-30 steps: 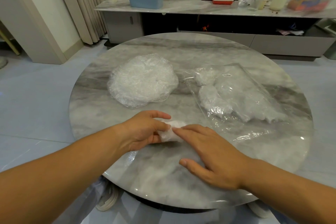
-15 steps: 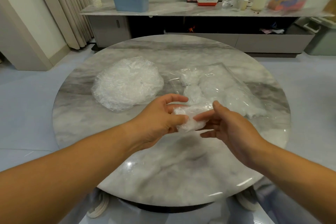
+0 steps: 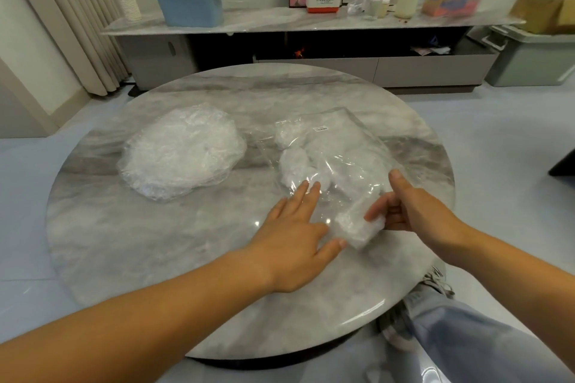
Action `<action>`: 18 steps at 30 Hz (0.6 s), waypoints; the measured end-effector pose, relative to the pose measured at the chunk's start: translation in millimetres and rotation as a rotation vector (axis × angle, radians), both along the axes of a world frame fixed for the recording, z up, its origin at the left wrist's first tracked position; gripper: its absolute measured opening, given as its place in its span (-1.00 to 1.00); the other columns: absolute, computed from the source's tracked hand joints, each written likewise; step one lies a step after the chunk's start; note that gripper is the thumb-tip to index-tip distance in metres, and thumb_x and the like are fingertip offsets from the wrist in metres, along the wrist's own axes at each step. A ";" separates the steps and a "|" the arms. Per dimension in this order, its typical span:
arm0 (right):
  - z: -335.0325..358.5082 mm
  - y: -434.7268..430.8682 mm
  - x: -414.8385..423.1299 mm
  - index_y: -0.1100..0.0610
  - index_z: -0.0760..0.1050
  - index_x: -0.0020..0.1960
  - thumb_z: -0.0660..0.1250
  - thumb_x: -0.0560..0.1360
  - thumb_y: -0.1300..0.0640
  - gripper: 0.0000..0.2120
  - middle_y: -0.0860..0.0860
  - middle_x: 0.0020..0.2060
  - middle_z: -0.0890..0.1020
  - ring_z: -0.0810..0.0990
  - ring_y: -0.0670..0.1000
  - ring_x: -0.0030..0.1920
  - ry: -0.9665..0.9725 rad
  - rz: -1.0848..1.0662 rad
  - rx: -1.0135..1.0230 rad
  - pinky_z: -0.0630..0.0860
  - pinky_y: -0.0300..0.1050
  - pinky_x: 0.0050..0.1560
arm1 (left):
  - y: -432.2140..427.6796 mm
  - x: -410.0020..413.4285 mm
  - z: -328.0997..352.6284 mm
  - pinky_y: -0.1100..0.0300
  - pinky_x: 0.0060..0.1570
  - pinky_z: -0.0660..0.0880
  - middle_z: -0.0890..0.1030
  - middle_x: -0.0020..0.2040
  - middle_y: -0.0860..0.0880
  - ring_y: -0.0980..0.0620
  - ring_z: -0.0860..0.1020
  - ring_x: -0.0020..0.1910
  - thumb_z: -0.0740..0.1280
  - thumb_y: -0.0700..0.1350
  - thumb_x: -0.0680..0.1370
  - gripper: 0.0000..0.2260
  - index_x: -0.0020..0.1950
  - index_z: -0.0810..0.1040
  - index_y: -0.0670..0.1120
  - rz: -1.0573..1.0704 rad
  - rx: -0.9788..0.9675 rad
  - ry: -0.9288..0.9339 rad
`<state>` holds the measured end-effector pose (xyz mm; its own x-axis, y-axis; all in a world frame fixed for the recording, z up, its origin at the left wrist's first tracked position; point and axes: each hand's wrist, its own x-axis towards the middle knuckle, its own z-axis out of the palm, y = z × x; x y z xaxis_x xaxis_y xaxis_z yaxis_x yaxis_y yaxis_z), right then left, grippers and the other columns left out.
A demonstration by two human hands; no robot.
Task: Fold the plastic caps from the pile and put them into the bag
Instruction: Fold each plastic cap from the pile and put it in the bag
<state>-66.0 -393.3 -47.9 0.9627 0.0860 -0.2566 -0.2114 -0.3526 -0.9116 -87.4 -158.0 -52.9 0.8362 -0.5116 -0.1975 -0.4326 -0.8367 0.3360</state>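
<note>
Bagging step: folded cap (image 3: 357, 227) pinched in right hand (image 3: 413, 211) at the near mouth of the bag (image 3: 348, 140), left hand (image 3: 295, 233) flat, fingers straight, on its edge; next, likely parting the opening and sliding it in.

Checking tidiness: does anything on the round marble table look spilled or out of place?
Nothing stands out: the clear plastic caps sit in one heap, the transparent bag lies flat, the right hand holds a folded cap.
</note>
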 end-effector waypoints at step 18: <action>5.9 18.0 6.6 0.16 0.76 -0.12 -0.05 0.59 -0.39 -0.20 0.06 -0.08 0.75 0.68 0.09 0.07 0.169 0.096 -0.079 0.54 0.04 0.30 | 9.3 -1.1 -6.5 0.05 0.50 0.16 -0.30 0.63 -0.06 -0.05 -0.27 0.61 0.00 0.29 0.65 -0.52 0.44 0.33 0.05 -0.036 0.062 -0.107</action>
<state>-59.4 -375.3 -42.0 0.8936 0.1484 -0.4237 -0.3214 -0.4475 -0.8345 -88.6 -148.7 -59.4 0.8357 -0.5310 -0.1401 -0.4930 -0.8378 0.2345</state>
